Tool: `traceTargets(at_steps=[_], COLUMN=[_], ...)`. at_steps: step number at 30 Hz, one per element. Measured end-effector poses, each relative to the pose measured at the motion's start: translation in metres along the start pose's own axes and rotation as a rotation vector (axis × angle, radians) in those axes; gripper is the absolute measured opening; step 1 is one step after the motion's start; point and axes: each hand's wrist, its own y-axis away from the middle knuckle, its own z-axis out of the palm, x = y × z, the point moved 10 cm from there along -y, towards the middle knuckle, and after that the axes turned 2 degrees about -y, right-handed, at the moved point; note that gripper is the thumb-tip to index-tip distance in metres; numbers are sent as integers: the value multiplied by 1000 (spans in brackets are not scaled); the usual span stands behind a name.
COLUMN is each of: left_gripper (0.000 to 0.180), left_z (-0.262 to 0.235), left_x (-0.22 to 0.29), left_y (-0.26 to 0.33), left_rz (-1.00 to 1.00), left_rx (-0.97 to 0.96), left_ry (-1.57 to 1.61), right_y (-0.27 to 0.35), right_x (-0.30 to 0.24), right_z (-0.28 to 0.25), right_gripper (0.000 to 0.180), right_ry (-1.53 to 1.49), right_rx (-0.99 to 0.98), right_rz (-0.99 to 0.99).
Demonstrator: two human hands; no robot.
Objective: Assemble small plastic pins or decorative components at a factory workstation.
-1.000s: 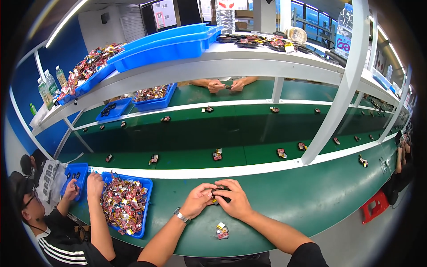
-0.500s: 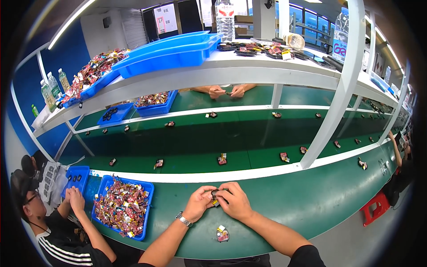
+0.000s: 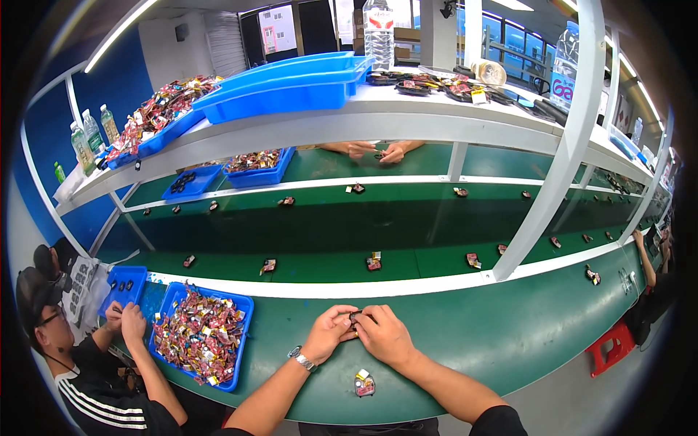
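Note:
Both my hands meet over the green bench (image 3: 465, 341). Between them is a small black plastic part (image 3: 355, 317), mostly covered by fingers. My left hand (image 3: 329, 336), with a metal watch at the wrist, pinches its left side. My right hand (image 3: 384, 334) grips the other side, fingertips on its top. On the bench nearer me, apart from both hands, lies a small red circuit assembly (image 3: 364, 385) with a white and yellow piece at its upper end. Left of my hands stands a blue tray (image 3: 247, 327) heaped with similar red, white and yellow pieces.
A white rail (image 3: 327, 291) separates the bench from a green conveyor (image 3: 320, 272) carrying spaced assemblies. A white post (image 3: 542, 174) rises at right, under a loaded shelf (image 3: 436, 123). A co-worker (image 3: 94, 363) sits at left beside a small blue tray (image 3: 123, 287); another person's hands work across the conveyor.
The yellow piece seen between my hands before no longer shows; my fingers sit closer around the black part. Assemblies on the conveyor appear slightly further right, as the whole view has shifted a little.

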Motion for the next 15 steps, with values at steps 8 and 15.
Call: traceTargets(at_steps=[8, 15], left_gripper=[26, 25], left_z=[2, 2], left_x=[1, 1], left_y=[0, 1], left_rz=[-4, -5], left_rx=[29, 34], left_ry=[-52, -60], right_y=[3, 2], right_x=[2, 3], right_z=[1, 1], right_gripper=[17, 17], right_ry=[21, 20], right_rx=[8, 27], right_rz=[-11, 12])
